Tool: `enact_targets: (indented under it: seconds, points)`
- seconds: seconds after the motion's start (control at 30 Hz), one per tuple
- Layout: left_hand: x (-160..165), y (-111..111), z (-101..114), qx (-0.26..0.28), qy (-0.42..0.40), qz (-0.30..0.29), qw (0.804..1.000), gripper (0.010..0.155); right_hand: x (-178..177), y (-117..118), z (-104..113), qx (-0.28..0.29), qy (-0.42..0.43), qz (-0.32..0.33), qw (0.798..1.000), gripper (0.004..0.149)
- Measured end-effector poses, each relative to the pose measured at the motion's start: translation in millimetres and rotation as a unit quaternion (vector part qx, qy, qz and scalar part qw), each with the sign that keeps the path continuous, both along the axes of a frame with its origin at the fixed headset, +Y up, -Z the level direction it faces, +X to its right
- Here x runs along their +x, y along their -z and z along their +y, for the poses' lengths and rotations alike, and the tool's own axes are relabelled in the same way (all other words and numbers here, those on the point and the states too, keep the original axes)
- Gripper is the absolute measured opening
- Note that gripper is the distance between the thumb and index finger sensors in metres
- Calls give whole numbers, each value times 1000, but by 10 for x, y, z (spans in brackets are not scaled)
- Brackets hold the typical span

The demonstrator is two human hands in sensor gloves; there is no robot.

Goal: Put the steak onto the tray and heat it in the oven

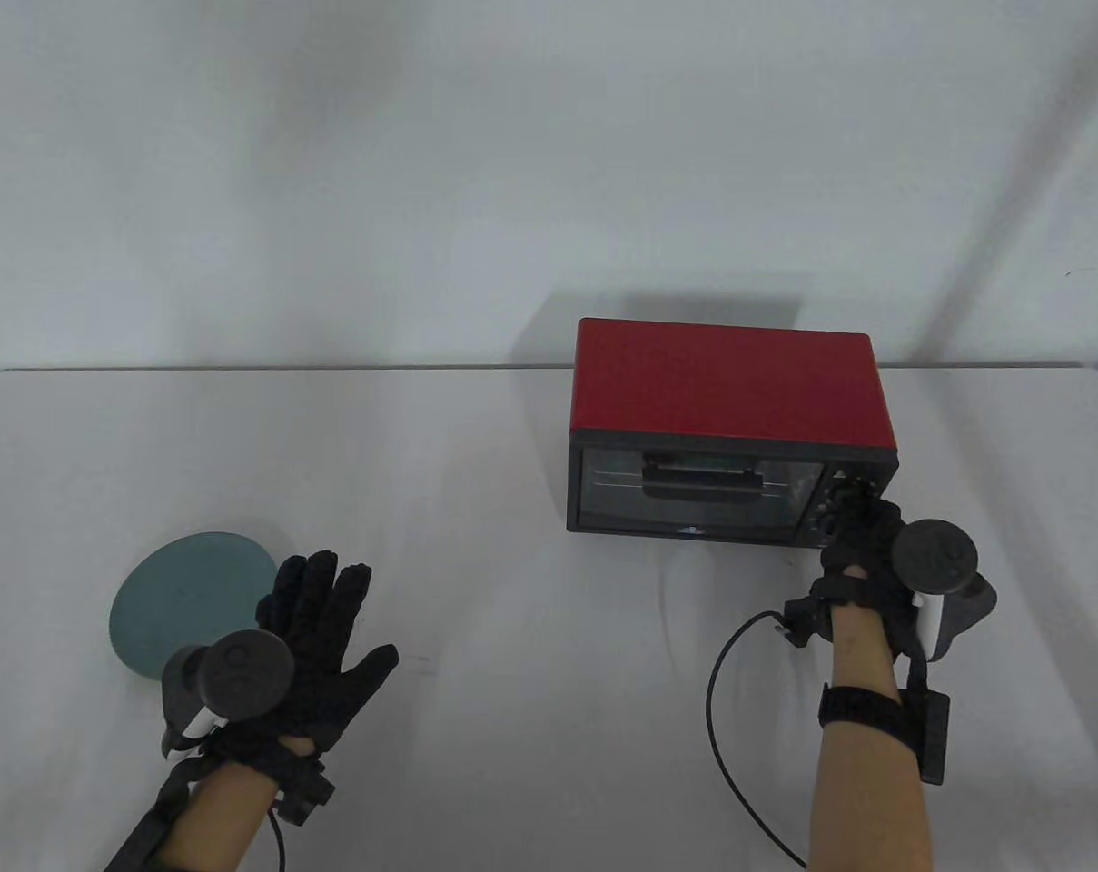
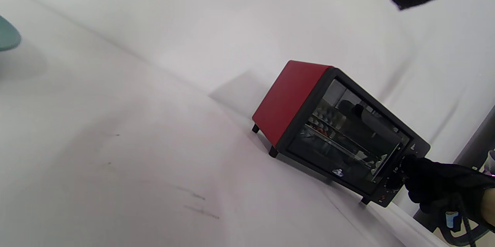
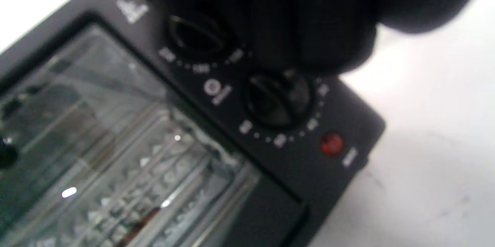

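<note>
Red oven, door closed, right hand at its dials

The red oven (image 1: pixel 733 391) stands on the desk (image 1: pixel 512 590). The right hand (image 1: pixel 862 545) curls its fingers on a dial (image 3: pixel 278 100). The left hand (image 1: pixel 317 636) hovers flat, fingers spread, beside a teal plate (image 1: pixel 190 586). Steak not visible.

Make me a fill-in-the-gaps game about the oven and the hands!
1. The top of the oven is coloured ____.
2. The oven's door is ____.
3. The ____ hand is at the oven's knobs.
4. The other hand lies next to a round ____.

Missing words: red; shut; right; plate
</note>
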State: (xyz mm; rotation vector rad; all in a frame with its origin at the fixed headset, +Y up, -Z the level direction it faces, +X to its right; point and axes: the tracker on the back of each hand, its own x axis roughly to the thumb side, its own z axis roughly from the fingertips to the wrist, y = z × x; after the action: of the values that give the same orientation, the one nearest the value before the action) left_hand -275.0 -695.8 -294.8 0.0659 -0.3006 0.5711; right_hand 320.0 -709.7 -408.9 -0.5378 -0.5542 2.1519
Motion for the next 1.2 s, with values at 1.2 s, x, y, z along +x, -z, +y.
enact_targets:
  seconds: [1.2]
  points:
    - [-19,0,7,1,-3,5,1000,83,-88,94,-369,-70,-98,-14,993,14]
